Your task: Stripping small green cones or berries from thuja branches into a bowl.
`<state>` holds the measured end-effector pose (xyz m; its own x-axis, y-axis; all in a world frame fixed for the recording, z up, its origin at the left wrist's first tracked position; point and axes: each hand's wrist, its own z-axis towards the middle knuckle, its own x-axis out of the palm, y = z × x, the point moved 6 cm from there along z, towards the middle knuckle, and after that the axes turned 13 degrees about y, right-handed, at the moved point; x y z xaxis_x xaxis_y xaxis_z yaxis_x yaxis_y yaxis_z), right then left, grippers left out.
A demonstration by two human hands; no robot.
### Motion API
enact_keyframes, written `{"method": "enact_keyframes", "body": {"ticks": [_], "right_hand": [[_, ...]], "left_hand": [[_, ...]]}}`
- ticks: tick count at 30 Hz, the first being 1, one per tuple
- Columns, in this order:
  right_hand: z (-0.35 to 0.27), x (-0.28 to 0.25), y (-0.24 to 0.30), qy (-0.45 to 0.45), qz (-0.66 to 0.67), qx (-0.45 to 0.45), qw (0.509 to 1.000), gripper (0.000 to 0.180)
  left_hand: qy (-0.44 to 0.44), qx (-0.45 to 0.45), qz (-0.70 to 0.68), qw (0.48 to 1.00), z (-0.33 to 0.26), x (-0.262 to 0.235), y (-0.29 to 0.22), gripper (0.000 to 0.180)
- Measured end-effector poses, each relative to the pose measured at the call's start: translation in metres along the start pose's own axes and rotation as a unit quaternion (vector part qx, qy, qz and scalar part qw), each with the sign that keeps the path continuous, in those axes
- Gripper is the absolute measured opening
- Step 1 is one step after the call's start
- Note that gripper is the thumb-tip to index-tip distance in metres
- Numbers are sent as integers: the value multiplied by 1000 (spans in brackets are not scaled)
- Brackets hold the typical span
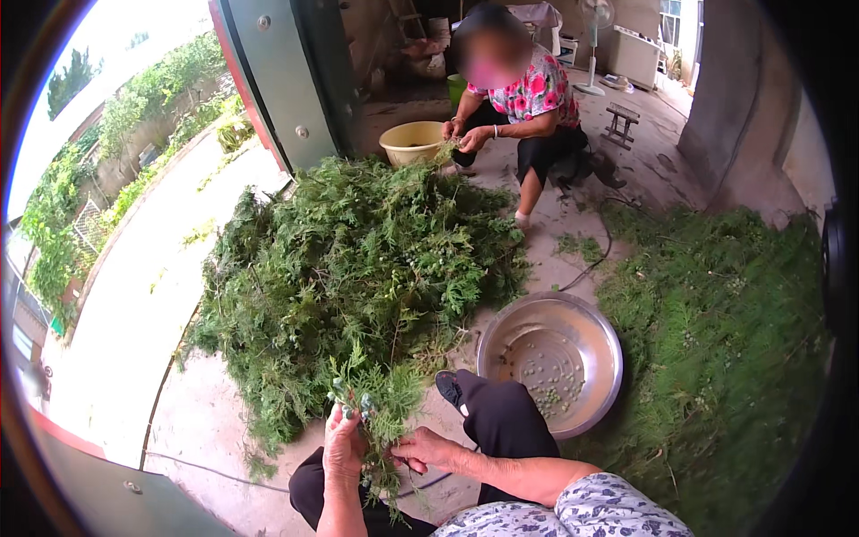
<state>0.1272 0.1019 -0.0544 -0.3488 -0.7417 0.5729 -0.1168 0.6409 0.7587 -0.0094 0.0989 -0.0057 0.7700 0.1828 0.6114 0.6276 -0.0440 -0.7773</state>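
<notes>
A green sprig point(380, 403) is held up in the left hand point(344, 447). The left fingers point(344, 421) are closed tight around its stem, low down. Small pale berries point(351, 401) can be seen on the sprig, just above those fingers. The sprig's long way runs up and down, from near to far, with its bushy top pointed away at the big pile.

The right hand point(428, 449) is held just to the right of the stem. Its fingers point(403, 452) are pinched narrow on the lower part of the sprig, touching it. The berries lie up and to the left of these fingers, so the right hand is the free one to reach them, though the left hand is nearer to them. Both forearms come in from the near edge, and the right one is bent across a knee in dark trousers point(506, 421).

A round metal bowl point(598, 336) is set on the floor to the right, near the knee. A few small green berries lie in it. A big pile of green branches point(358, 259) is spread on the floor in front. More green cuttings point(716, 340) lie far to the right.

On the far side, another person in a flowered shirt point(537, 89) is crouched beside a yellow basin point(410, 141).
</notes>
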Motion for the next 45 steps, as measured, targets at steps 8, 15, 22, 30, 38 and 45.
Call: {"method": "enact_keyframes", "body": {"ticks": [8,15,22,30,38,45], "right_hand": [[-35,7,-20,31,6,20,999,22],[-56,-19,-8,-62,64,-36,995,18],[-63,-7,-28,-60,14,-34,997,20],[-55,21,-50,-67,-62,109,990,19],[-80,-17,43,-351,-218,-210,886,16],[-43,27,47,-258,-389,-234,853,21]], "left_hand": [[32,49,-149,987,-39,44,14,56],[-201,35,-16,979,-43,27,46,60],[-49,-52,48,996,-44,48,49,31],[-55,-17,-5,998,-66,27,44,39],[-140,5,-54,989,-97,-3,56,26],[-158,9,-29,987,-99,-6,72,18]]}}
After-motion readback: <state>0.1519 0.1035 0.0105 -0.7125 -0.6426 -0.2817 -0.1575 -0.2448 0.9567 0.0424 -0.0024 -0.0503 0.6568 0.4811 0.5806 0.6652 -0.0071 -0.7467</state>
